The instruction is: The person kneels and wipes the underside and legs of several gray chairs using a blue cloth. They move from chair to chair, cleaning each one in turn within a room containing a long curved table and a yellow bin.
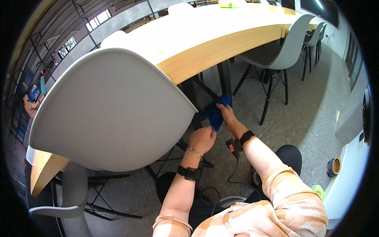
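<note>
A blue cloth (215, 114) hangs bunched beside the black metal table leg (225, 80), below the wooden tabletop's edge. My right hand (227, 115) grips the cloth, thumb and fingers pressed into its right side. Just lower and to the left, my left hand (202, 138) is curled close to the cloth's bottom corner. Its fingertips are partly hidden, so whether it pinches the cloth is unclear. The grey shell of a chair (115, 109) stands right next to my left hand and covers part of the table's underframe.
The long wooden table (207, 49) curves away beyond, with more chairs (296, 44) along its right side. A black corded device (232, 148) hangs near my right wrist. An open tin (334, 166) sits on a white ledge at right. Another person (32, 106) is at far left.
</note>
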Tool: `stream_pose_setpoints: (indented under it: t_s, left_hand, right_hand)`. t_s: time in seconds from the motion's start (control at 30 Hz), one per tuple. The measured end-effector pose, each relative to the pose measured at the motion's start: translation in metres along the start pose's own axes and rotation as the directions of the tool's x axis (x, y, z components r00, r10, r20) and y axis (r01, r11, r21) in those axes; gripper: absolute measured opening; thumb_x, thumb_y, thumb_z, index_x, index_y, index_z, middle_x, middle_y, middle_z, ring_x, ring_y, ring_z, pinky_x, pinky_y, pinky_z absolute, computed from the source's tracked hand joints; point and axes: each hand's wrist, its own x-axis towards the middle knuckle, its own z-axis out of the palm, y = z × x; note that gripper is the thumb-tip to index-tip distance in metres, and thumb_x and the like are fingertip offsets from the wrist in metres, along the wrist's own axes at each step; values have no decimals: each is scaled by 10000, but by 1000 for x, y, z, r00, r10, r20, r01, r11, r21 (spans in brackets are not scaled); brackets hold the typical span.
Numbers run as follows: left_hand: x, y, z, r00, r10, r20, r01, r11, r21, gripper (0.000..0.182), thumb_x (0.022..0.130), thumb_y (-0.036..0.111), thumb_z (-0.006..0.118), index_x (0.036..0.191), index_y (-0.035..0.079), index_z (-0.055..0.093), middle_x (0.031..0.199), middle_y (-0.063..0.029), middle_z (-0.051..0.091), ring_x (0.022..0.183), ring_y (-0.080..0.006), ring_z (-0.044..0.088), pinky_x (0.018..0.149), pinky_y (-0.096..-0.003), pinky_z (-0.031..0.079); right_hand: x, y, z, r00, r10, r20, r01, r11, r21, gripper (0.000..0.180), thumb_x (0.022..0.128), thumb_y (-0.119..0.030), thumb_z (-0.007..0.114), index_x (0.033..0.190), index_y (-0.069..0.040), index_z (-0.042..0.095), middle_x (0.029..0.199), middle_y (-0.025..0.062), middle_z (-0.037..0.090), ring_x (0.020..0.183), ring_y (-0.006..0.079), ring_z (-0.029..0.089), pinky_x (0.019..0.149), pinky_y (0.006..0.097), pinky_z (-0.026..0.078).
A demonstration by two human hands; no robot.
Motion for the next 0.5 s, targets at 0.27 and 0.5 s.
stream_pose_setpoints:
  t_s: [0.27,0.5]
  left_hand:
    - [0,5,-6,988,-46,149,35,996,78,322,925,303,565,855,-6,620,787,-217,663,772,-381,657,664,-471,524]
    - [4,5,-6,975,-127,181,103,985,139,301,924,291,570,900,-3,627,751,-205,659,724,-376,651,637,-466,516]
  right_hand:
    - [26,-12,-2,990,-120,71,127,987,-103,728,870,-358,631,1404,62,368,1399,201,457,1234,304,473,1014,367,378]
    - [93,-49,47,862,-482,156,503,851,-153,457,874,-299,626,1224,-11,567,1303,223,509,1172,349,486,1024,393,373]
